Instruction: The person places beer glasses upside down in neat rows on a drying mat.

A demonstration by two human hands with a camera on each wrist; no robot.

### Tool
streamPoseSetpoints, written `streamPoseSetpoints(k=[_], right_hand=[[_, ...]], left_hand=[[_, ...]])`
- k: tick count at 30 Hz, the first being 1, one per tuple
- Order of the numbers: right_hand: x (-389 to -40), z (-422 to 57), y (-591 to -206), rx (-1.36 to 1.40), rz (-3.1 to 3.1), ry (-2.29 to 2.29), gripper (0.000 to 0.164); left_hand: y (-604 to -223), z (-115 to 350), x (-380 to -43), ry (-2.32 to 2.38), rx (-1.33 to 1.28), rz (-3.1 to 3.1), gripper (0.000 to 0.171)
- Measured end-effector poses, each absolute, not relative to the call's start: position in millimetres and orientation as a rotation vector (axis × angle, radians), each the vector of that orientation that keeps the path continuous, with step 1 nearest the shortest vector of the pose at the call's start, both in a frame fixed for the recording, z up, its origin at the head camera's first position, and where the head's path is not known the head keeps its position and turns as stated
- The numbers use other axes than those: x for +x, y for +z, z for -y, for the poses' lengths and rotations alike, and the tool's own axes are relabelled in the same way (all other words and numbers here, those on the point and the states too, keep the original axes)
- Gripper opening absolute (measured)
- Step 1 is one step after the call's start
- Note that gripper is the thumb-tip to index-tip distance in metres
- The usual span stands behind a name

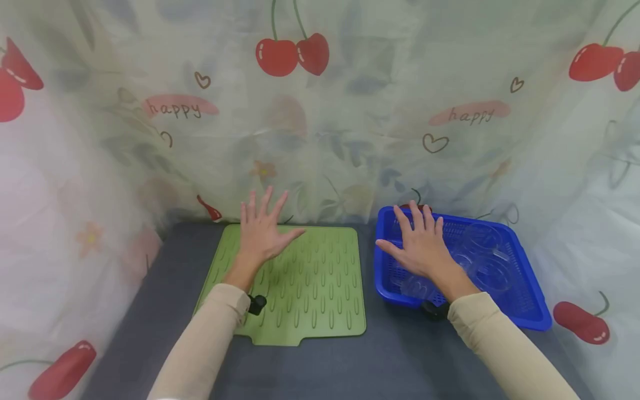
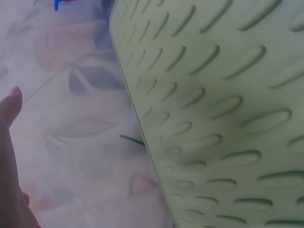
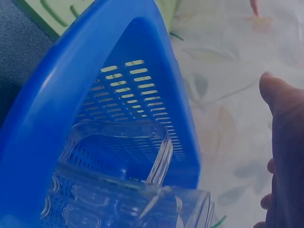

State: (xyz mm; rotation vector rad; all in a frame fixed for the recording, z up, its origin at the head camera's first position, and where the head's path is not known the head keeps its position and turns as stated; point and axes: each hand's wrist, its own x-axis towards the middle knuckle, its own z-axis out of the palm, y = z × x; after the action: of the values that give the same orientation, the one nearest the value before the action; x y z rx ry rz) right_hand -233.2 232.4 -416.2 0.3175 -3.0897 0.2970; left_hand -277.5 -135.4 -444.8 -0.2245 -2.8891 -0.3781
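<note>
Cream sleeves [image 1: 200, 339] are covering your forearms, with the bottom edge of the head view cutting both off. Behind, the patterned curtain [image 1: 325, 161] is showing the word "happy" twice, each on a pink smear, one toward your left and one toward your right.

Your left hand [image 1: 262, 236] is hovering over the green mat [image 1: 320, 289] and your right hand [image 1: 420, 239] over the blue basket [image 1: 381, 266]; they are hanging well apart, fingers spread and straight, holding nothing.

On the dark table [image 1: 155, 300], the mat is lying flat, its tab pointing toward you from the near edge and its raised ridges running front to back; foreshortening is making its own long axis hard to judge. The basket is sitting just right of it, its long axis running left to right, slanting nearer you at the right end.

Inside, clear glassware [image 1: 492, 272] is resting, its transparent outlines blending, so you cannot tell how many pieces are lying there. Your right hand and wrist are hiding part of the basket.
</note>
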Motion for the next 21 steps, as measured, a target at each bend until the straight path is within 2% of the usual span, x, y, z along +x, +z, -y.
streamPoseSetpoints(k=[21], right_hand=[[-210.4, -253.6, -417.9, 0.434, 3.112, 0.355, 0.100]], left_hand=[[-471.6, 177.9, -277.4, -0.485, -0.166, 2.897, 0.095]])
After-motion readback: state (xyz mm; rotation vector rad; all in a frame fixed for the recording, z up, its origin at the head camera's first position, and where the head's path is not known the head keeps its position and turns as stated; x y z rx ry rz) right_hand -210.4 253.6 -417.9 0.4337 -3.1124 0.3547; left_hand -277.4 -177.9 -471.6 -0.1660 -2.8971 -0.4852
